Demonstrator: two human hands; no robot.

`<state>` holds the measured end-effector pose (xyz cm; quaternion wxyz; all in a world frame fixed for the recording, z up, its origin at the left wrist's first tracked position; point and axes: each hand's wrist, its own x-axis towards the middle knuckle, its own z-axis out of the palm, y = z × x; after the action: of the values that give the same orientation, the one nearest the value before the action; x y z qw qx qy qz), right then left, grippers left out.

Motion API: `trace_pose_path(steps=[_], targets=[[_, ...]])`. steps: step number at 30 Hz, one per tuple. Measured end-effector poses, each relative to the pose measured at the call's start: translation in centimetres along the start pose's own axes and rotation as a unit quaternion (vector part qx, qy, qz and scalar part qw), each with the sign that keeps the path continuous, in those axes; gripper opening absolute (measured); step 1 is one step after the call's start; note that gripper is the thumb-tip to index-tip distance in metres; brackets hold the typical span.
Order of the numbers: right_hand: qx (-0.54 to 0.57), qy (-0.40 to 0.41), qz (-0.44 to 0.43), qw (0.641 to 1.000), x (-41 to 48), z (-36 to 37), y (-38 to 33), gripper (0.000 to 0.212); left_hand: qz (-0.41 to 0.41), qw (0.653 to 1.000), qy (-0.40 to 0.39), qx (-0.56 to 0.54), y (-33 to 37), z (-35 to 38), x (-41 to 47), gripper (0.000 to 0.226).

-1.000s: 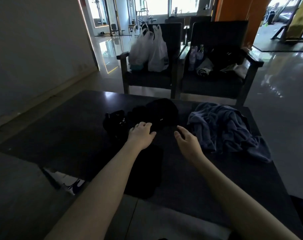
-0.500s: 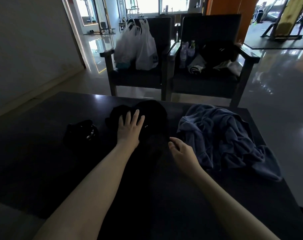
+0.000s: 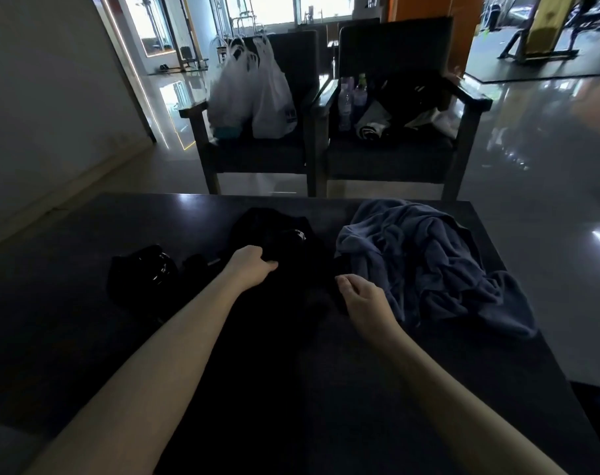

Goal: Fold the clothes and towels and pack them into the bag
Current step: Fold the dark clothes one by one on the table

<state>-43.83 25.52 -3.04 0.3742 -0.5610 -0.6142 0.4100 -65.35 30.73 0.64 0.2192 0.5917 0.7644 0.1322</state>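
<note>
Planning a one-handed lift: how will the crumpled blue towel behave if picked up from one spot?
The blue towel lies in deep, loose folds, so it will probably go floppy and hang down. Its thick pile suggests moderate weight for cloth. Pushed across the table, it would likely bunch up rather than slide.

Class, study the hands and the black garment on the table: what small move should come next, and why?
Probably draw the black garment toward the person to spread it: the left hand grips its crumpled cloth, and the right hand lies beside it, its hold unclear.
</note>
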Motion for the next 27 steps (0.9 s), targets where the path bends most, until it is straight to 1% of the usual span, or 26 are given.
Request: trace_pose_path(steps=[3,6,8,10,12,14,16,17,18,19,20,22,23,24,25,26,27], targets=[[0.019,0.021,0.029,0.999,-0.8,-1.3,-0.8,0.039,0.005,0.993,-0.024,-0.117,2.3,0.4,-2.6,0.038],[0.046,0.025,0.076,0.996,-1.0,-2.7,-1.1,0.045,-0.001,0.979,-0.052,-0.198,5.1,1.2,-5.9,0.033],[0.097,0.026,0.105,0.989,-1.3,-3.6,-1.2,0.042,0.004,0.967,-0.074,-0.245,6.8,1.8,-8.1,0.029],[0.124,0.033,0.111,0.986,-1.8,-4.8,-1.6,0.035,0.016,0.958,-0.104,-0.266,8.2,2.6,-10.2,0.02],[0.118,0.038,0.11,0.986,-2.6,-6.1,-1.6,0.024,0.027,0.958,-0.141,-0.247,9.4,3.6,-12.0,0.011],[0.091,0.035,0.11,0.989,-3.3,-7.3,-0.9,0.022,0.037,0.959,-0.192,-0.205,10.4,4.7,-14.0,0.012],[0.046,0.038,0.103,0.993,-4.2,-8.5,-0.1,0.025,0.049,0.957,-0.266,-0.106,11.1,5.2,-15.7,0.02],[0.023,0.039,0.096,0.994,-4.7,-9.1,0.2,0.025,0.051,0.951,-0.302,-0.04,11.3,5.1,-16.4,0.03],[-0.001,0.041,0.085,0.996,-5.2,-9.6,0.5,0.024,0.049,0.946,-0.32,0.012,11.3,4.9,-16.7,0.039],[-0.024,0.045,0.074,0.996,-5.7,-10.1,0.6,0.024,0.047,0.949,-0.309,0.04,11.2,4.6,-16.7,0.045],[-0.04,0.048,0.065,0.996,-6.0,-10.6,0.9,0.024,0.047,0.962,-0.265,0.051,11.1,4.2,-16.6,0.046],[-0.054,0.051,0.056,0.996,-6.7,-11.2,1.3,0.024,0.055,0.989,-0.114,0.079,10.5,3.7,-15.8,0.039],[-0.059,0.05,0.053,0.996,-7.0,-11.5,1.5,0.024,0.064,0.992,-0.059,0.089,10.2,3.6,-15.4,0.039],[-0.065,0.051,0.046,0.996,-7.3,-11.7,1.7,0.024,0.067,0.993,-0.044,0.083,9.9,3.8,-15.0,0.047],[-0.072,0.052,0.036,0.995,-7.5,-11.9,1.9,0.024,0.062,0.993,-0.068,0.068,9.7,4.1,-14.7,0.059],[-0.079,0.054,0.024,0.995,-7.7,-12.1,2.1,0.024,0.048,0.992,-0.109,0.034,9.6,4.6,-14.5,0.069],[-0.084,0.056,0.013,0.995,-7.8,-12.3,2.3,0.023,0.03,0.989,-0.147,-0.018,9.7,5.3,-14.5,0.072]])
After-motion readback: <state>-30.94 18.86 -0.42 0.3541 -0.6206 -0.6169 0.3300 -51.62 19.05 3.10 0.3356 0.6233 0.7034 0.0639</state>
